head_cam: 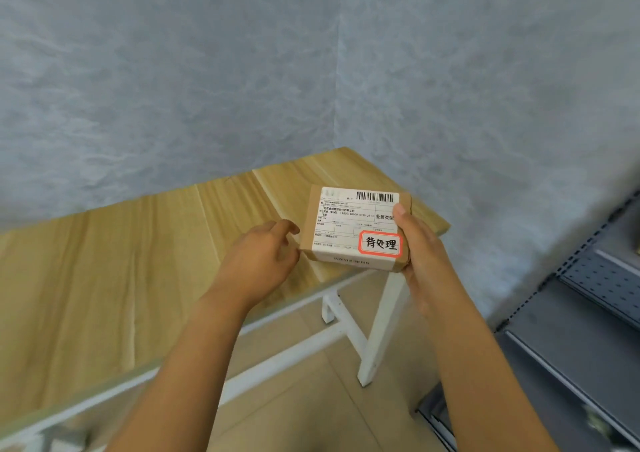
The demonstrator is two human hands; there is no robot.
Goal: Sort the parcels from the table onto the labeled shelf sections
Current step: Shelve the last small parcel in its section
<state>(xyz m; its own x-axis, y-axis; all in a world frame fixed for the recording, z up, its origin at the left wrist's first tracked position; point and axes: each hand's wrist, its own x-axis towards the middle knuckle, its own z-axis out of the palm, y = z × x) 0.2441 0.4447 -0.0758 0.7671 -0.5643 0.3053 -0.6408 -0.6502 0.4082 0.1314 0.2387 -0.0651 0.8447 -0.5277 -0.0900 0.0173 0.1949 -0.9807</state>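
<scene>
Your right hand (420, 254) grips the parcel (356, 228) by its right edge, thumb over the top, holding it above the near corner of the table (138, 261). Your left hand (263, 257) hangs just beside the parcel's left edge, fingers loosely curled, holding nothing. The red-bordered sticker (381, 243) faces you. The shelf (588, 313) stands to your right. With only one edge held, the parcel could tip or slip as you swing it over; misreading the sticker would put it in the wrong section.
</scene>
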